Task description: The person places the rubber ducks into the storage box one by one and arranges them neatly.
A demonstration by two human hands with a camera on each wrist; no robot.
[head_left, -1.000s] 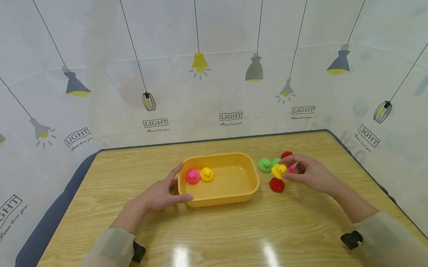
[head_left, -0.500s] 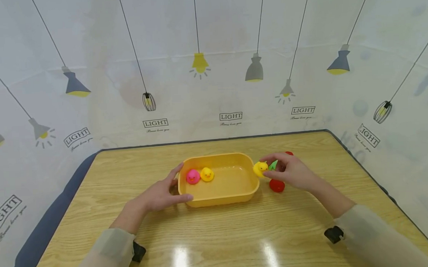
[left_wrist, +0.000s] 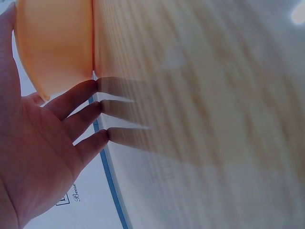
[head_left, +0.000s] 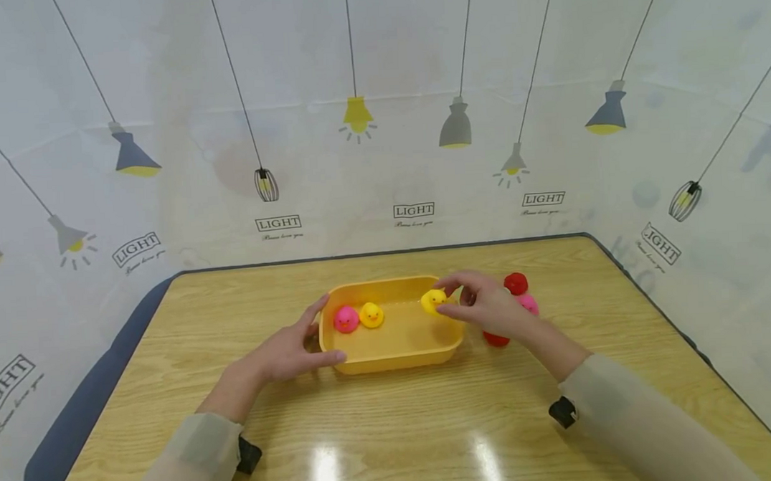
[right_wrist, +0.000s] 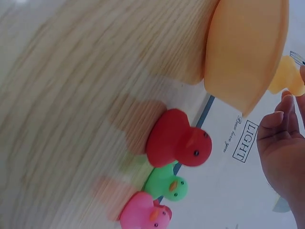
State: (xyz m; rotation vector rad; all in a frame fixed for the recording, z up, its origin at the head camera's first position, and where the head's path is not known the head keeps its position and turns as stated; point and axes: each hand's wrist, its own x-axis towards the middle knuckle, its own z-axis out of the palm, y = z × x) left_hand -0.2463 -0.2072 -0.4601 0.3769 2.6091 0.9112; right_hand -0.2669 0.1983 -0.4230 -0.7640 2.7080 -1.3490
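Note:
My right hand pinches a yellow rubber duck between thumb and fingertips, over the right end of a yellow-orange plastic bin. In the right wrist view that duck shows just past the bin's rim. A pink rubber duck and a second yellow duck sit side by side at the left inside the bin. My left hand is spread around the bin's left end, thumb lying at the near rim. Its lower fingertips touch the tabletop in the left wrist view.
Right of the bin, partly behind my right hand, stand several ducks: a red duck, a green duck, a pink duck and another red duck. The wooden table ends at a curtain printed with lamps.
My right hand has lifted the yellow duck from the group at the right and carried it left, across the bin's right rim. My left hand stays in place.

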